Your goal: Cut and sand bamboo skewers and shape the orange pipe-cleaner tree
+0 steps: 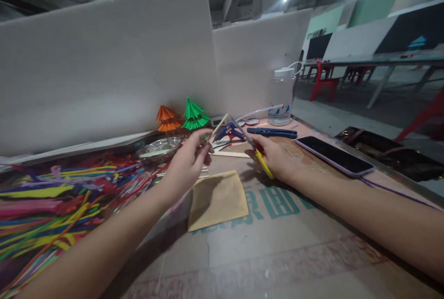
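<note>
My left hand (194,153) pinches a thin wooden stick (219,125) that slants up to the right. In my right hand (272,155) is a pair of scissors with yellow handles (264,165), its blades pointing up and left. The blade tips meet or nearly meet the stick's upper end; whether they touch I cannot tell. Below both hands a square of tan paper (219,201) lies on the cardboard-covered table (243,262). Behind the hands rests a blue glue gun (229,131). Another pale stick (231,154) lies flat between the hands.
Colourful strips (52,211) pile up at left, beside a clear dish (160,147). An orange paper tree (168,118) and a green one (193,114) stand behind. At right are a blue utility knife (272,133), a phone (335,155) and a plastic bottle (280,97). White boards (104,72) rise at the back.
</note>
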Demonstrator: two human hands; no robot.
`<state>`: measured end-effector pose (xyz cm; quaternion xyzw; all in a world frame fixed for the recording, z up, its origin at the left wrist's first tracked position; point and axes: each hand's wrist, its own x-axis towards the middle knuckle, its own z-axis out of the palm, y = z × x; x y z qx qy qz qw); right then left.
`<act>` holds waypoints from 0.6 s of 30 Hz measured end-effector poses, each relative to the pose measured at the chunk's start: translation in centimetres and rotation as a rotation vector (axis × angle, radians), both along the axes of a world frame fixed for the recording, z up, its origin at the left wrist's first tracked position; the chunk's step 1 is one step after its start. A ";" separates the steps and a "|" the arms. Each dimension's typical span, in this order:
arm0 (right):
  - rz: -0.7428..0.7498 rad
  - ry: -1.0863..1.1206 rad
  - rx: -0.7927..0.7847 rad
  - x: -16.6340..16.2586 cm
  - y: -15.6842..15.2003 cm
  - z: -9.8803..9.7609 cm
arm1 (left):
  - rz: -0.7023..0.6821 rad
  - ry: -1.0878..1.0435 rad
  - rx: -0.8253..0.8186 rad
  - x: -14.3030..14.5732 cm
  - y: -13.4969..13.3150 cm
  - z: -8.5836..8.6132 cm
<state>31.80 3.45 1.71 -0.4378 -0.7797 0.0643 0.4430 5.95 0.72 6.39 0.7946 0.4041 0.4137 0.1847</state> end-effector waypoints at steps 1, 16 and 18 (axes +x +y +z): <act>0.018 0.001 -0.003 -0.2 -0.2 -0.1 | 0.025 0.024 0.013 -0.4 -0.7 -0.5; 0.300 -0.180 0.175 -1.9 -2.2 -1.0 | 0.049 -0.034 0.045 -2.3 -3.0 -5.8; 0.283 -0.193 0.179 -2.0 -2.4 -1.0 | 0.033 -0.030 0.093 -2.3 -2.8 -5.8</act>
